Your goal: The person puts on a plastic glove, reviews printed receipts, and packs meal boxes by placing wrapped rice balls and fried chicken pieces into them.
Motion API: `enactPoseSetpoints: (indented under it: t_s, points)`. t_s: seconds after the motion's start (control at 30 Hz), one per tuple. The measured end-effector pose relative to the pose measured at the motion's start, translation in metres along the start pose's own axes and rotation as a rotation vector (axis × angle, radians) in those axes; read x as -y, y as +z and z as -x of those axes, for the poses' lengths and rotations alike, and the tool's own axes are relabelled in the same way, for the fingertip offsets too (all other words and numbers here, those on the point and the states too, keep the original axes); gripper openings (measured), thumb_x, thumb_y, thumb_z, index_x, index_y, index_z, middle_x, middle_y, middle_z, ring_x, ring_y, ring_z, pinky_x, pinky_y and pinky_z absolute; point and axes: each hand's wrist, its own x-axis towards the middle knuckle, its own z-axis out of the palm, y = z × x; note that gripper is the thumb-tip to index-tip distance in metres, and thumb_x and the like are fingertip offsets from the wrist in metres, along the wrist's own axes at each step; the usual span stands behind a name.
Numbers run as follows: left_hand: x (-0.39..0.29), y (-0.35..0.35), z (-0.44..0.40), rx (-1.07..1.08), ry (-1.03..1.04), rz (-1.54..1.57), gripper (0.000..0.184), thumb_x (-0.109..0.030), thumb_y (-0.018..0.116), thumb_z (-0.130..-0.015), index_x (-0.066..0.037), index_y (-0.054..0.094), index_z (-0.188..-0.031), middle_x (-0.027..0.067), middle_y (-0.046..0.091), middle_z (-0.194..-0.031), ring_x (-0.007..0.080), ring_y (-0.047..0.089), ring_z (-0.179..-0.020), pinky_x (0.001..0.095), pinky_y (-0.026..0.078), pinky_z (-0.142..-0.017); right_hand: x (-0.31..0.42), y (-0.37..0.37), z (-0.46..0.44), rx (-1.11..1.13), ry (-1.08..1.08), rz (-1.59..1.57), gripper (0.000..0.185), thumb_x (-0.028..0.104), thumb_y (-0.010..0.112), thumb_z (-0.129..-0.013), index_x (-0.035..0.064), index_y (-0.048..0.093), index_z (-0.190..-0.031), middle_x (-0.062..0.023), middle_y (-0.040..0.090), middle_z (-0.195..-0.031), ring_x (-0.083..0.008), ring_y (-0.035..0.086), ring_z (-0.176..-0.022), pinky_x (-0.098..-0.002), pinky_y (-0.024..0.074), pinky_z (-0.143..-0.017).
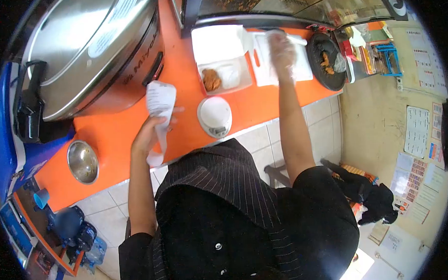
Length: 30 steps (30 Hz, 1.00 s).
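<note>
My left hand is closed on a long curling strip of printed paper, like a receipt, whose tail hangs below the fingers. My right hand, in a clear plastic glove, reaches over a white cutting board; its fingers are blurred. A dark object shows just behind that hand, too unclear to name. Left of the board stands an open white takeaway box with a piece of fried chicken and a white wrapped portion. A round black dish with fried bits sits to the right.
A small white kitchen scale lies near the orange counter's front edge. A large steel cooker fills the left, with a metal bowl below it. A glass display case stands behind the board.
</note>
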Motion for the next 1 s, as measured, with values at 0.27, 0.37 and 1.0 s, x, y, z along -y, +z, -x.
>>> enactPoseSetpoints:
  t_s: [0.27,0.37,1.0]
  points:
    - [0.041,0.034,-0.153,-0.345,0.036,-0.424,0.060,-0.037,0.058,-0.079,-0.004,0.046,-0.127,0.0079,0.051,-0.123,0.0167,0.046,-0.112,0.0316,0.035,-0.091,0.053,-0.043,-0.145,-0.235,0.149,-0.185,0.048,0.044,0.058,-0.083,0.0028,0.056,-0.107,-0.0198,0.061,-0.099,-0.0326,0.058,-0.087,-0.0412,0.0444,-0.083]
    - [0.051,0.052,-0.174,-0.433,0.067,-0.467,0.053,-0.039,0.059,-0.079,-0.004,0.051,-0.118,0.0058,0.053,-0.111,0.0171,0.048,-0.102,0.0325,0.037,-0.085,0.025,-0.016,-0.155,-0.346,0.020,-0.313,0.039,0.039,0.055,-0.085,0.0030,0.057,-0.101,-0.0179,0.060,-0.092,-0.0342,0.057,-0.082,-0.0428,0.0444,-0.080]
    - [0.057,0.125,-0.141,-0.694,0.140,-0.223,0.059,-0.028,0.054,-0.080,-0.013,0.036,-0.134,0.0054,0.051,-0.124,0.0183,0.046,-0.109,0.0325,0.039,-0.075,0.081,0.004,-0.113,-0.030,-0.404,-1.064,0.023,0.021,0.060,-0.080,0.0089,0.054,-0.099,-0.0124,0.057,-0.096,-0.0327,0.059,-0.086,-0.0417,0.0476,-0.074]
